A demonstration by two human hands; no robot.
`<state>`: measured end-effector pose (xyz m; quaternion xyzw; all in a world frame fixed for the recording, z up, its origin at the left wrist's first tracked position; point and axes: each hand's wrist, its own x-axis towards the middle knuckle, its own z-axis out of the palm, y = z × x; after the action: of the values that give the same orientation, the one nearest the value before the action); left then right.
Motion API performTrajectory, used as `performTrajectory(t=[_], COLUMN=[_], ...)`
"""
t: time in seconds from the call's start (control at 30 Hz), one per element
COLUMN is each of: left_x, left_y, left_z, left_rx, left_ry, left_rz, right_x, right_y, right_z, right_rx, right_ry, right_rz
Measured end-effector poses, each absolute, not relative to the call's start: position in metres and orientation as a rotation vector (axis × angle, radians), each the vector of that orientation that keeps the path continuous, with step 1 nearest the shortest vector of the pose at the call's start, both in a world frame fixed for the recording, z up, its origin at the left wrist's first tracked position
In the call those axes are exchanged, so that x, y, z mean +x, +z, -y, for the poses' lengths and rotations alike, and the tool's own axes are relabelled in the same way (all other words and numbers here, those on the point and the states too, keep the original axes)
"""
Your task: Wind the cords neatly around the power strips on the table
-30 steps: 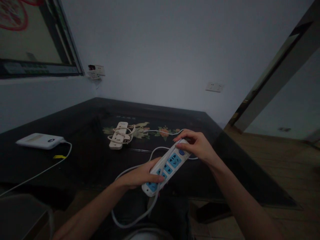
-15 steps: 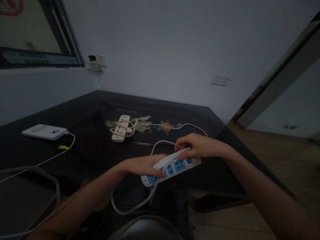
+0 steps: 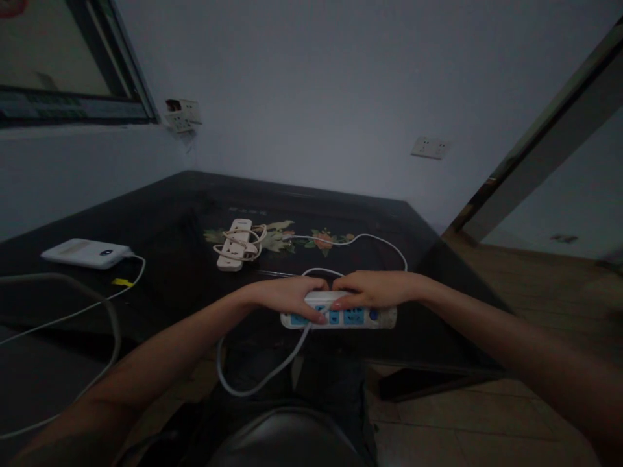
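1. White wall (image 3: 302, 97) behind; window (image 3: 53, 65) upper left; floor (image 3: 549, 279) at right.
2. Black bench (image 3: 160, 285), its right edge slanting toward the viewer.
3. Left hand (image 3: 292, 295) and right hand (image 3: 372, 288) reach in from either side, fingers nearly meeting, both grasping the strip (image 3: 387, 318).
4. Strip: level, crosswise near the bench's front edge; whether they touch is unclear. Past it, bench top runs toward the right edge.

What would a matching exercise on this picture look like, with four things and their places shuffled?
1. Blue-socketed power strip
2. Cord-wrapped power strip
3. White device
4. Orange flower

A. On the tabletop's left side
B. Decoration in the tabletop
C. Held by left hand and right hand
D. Between the white device and the orange flower

Pairs: 1-C, 2-D, 3-A, 4-B
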<state>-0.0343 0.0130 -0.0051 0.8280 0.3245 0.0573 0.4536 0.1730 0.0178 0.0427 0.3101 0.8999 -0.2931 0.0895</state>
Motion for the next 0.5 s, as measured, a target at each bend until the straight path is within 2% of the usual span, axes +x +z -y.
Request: performTrajectory(t=[0.13,0.33,0.5], left_x=[-0.031,-0.031,-0.048], left_y=[-0.003,-0.002,-0.003], left_z=[-0.018,-0.025,-0.025], left_rx=[2.061,1.997,1.806], left_ry=[0.234,0.212,0.279], left_rz=[-0.857,-0.800,-0.691], right_x=[0.169,0.174,0.180], right_y=[0.033,0.029,0.020], right_z=[-0.015,-0.013,-0.012], right_rx=[1.035,0.918,1.028], right_ry=[-0.762,-0.932,-0.932], right_rz=[-2.774,-2.806,-2.815])
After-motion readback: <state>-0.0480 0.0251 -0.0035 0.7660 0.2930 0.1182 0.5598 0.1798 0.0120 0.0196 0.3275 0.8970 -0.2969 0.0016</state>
